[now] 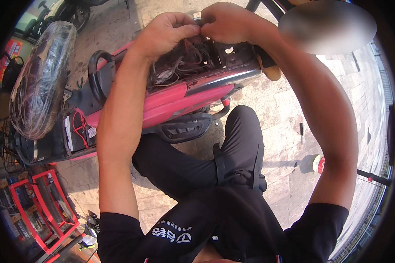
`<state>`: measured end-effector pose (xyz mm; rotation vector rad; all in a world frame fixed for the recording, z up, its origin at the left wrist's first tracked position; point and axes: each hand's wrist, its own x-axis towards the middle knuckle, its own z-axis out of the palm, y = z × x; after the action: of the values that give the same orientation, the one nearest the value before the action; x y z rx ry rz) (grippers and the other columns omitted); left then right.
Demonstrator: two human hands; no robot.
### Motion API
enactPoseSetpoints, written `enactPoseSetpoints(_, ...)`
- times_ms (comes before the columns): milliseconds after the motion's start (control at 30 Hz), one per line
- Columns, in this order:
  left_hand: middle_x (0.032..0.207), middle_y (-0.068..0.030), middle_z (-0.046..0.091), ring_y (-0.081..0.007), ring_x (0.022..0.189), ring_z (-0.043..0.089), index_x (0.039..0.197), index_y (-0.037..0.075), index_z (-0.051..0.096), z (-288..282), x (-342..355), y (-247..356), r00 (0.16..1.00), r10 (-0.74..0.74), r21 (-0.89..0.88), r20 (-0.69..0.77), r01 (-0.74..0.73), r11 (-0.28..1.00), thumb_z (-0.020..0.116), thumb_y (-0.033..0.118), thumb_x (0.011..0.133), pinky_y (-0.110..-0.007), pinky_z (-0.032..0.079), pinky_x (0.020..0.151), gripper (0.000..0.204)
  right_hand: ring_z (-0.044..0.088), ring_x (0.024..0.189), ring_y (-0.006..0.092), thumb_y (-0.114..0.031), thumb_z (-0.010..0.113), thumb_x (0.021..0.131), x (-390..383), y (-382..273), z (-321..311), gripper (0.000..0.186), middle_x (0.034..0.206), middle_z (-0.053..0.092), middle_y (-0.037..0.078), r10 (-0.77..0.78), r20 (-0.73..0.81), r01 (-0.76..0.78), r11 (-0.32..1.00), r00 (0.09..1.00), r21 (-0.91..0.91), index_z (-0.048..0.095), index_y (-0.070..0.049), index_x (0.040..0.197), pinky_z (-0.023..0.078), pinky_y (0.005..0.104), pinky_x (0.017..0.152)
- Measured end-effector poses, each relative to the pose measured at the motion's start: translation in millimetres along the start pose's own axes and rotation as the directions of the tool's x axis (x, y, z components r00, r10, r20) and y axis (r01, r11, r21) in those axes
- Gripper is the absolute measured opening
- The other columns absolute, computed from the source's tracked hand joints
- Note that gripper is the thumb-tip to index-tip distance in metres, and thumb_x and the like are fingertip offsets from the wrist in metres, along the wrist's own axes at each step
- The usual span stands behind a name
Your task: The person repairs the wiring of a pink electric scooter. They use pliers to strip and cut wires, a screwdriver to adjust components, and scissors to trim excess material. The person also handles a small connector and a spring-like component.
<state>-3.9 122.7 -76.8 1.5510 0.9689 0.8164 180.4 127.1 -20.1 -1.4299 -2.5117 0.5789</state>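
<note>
An outdoor repair spot on a paved sidewalk, probably outside a scooter shop. A red electric scooter (180,98) lies opened, wiring bared. Left of it stands a red metal rack (39,210); beyond it, another parked scooter (77,13).

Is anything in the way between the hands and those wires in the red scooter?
Nothing visible. The left hand and right hand already pinch together right above the tangled wires in the open scooter body.

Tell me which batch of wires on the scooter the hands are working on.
The tangled wires in the open rear compartment, pinched by left hand and right hand; the red battery wires lie untouched.
</note>
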Motion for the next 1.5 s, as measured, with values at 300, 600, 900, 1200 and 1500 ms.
enactPoseSetpoints(300,0.081,-0.0042,0.067,-0.0111,0.069,0.061,0.095,0.000,0.068,0,-1,1,1.000,0.007,0.026,0.008,-0.007,1.000,0.068,0.016,0.086,-0.026,0.049,0.065,0.019,0.052,0.054,0.0327,0.000,0.050,0.062,-143,-24,-34,0.008,0.058,0.050,0.012,-0.357,0.126,0.337,0.929,0.926,0.155,0.051,0.000,0.069,0.040,0.0416,0.051)
enactPoseSetpoints(600,0.085,-0.0064,0.070,-0.0113,0.071,0.061,0.095,-0.001,0.067,3,3,-2,0.999,0.040,-0.008,0.033,-0.040,0.999,0.067,0.016,0.087,-0.026,0.050,0.067,0.018,0.065,0.070,0.0293,0.000,0.068,0.076,-179,-7,-44,0.019,0.077,0.063,0.013,-0.102,0.265,0.110,0.994,0.959,-0.013,0.064,-0.002,0.095,0.048,0.0378,0.061)
enactPoseSetpoints(900,0.092,-0.0092,0.071,-0.0126,0.073,0.062,0.110,-0.002,0.061,6,-5,4,0.995,0.076,-0.091,0.063,-0.070,0.993,0.064,0.010,0.086,-0.026,0.050,0.068,0.027,0.063,0.092,0.0351,0.002,0.061,0.079,-46,-12,-9,0.038,0.092,0.064,0.015,-0.399,-0.191,0.333,0.893,0.897,-0.305,0.064,-0.008,0.116,0.051,0.0417,0.080)
enactPoseSetpoints(1200,0.095,-0.0099,0.071,-0.0139,0.077,0.064,0.114,-0.001,0.060,4,-4,8,0.997,-0.059,-0.156,-0.042,0.052,0.986,0.048,0.004,0.083,-0.025,0.048,0.067,0.034,0.063,0.091,0.0357,-0.008,0.065,0.077,-7,6,-8,0.023,0.091,0.066,0.016,-0.343,-0.004,0.322,0.886,0.939,-0.333,0.064,-0.006,0.101,0.049,0.0440,0.078)
enactPoseSetpoints(1500,0.102,-0.0094,0.068,-0.0140,0.089,0.065,0.108,-0.003,0.064,-10,-11,9,0.990,0.118,0.090,-0.077,-0.111,0.990,0.049,-0.002,0.082,-0.026,0.051,0.076,0.030,0.065,0.080,0.0344,-0.007,0.066,0.071,-15,-3,-11,0.017,0.079,0.066,0.016,-0.193,0.051,0.199,0.965,0.980,-0.170,0.064,-0.004,0.088,0.051,0.0419,0.071)
